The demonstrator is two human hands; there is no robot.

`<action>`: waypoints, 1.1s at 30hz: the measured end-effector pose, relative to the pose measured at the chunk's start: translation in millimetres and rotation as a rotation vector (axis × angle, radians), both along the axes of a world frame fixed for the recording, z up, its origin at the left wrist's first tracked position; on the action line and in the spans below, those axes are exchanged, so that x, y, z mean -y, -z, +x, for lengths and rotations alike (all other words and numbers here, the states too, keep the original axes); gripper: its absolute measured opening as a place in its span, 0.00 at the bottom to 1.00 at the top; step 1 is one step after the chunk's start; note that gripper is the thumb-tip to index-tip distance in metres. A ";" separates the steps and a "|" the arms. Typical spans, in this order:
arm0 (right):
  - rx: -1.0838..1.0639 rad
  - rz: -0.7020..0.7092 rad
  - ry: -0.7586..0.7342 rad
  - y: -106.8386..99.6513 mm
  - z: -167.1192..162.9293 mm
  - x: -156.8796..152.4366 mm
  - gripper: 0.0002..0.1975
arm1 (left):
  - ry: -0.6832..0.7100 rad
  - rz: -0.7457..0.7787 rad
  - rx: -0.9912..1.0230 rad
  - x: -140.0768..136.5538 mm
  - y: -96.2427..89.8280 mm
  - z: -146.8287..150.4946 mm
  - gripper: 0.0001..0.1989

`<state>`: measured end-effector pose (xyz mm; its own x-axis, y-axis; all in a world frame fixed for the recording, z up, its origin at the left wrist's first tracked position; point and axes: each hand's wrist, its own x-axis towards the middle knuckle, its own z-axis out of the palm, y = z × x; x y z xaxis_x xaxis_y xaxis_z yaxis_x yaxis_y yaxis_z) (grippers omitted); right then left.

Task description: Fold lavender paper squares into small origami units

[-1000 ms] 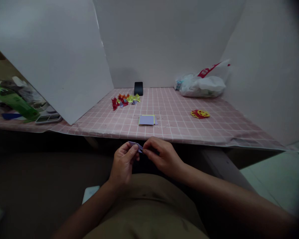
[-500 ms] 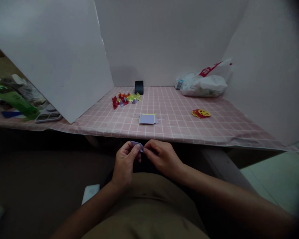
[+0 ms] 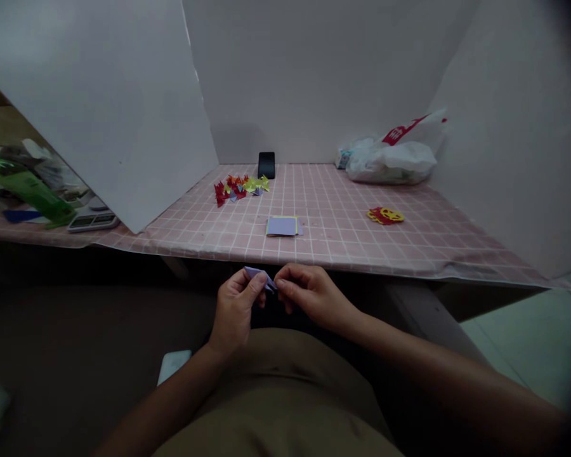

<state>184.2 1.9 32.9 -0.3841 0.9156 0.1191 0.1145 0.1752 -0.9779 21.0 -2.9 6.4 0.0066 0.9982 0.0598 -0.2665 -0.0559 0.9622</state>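
Observation:
Just in front of the table edge, my left hand (image 3: 235,312) pinches a small folded piece of purple paper (image 3: 253,271) between thumb and fingers. The thumb lies on top of the paper. My right hand (image 3: 318,297) has its thumb and index finger closed at the paper's right-hand tip; the fingertips hide part of that end. Beyond the hands, a stack of paper sheets (image 3: 282,226) with a purple one on top lies on the table. Farther back is a cluster of small folded paper pieces (image 3: 235,188) in red, orange, yellow and purple.
A pink checked cloth covers the table (image 3: 333,209). On it are a black phone (image 3: 266,165), red and yellow cut-out shapes (image 3: 384,216) and a white plastic bag (image 3: 393,162). At left, a white panel (image 3: 124,127) stands beside a kitchen scale (image 3: 92,220) and green bottle (image 3: 28,187).
The purple paper has turned slightly and shows more of its surface. My right fingers have shifted a little at its right end. The things on the table have stayed put.

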 end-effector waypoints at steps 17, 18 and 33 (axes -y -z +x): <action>-0.024 -0.040 0.024 6.9 -6.5 1.2 0.08 | -0.011 -0.025 0.061 0.6 -2.3 7.2 0.10; -0.012 -0.012 0.025 8.1 -6.4 1.4 0.08 | -0.025 -0.014 0.041 0.3 -1.9 6.4 0.11; 0.408 0.717 0.114 17.8 -2.7 1.1 0.07 | -0.108 0.025 -0.126 1.4 -1.0 5.8 0.13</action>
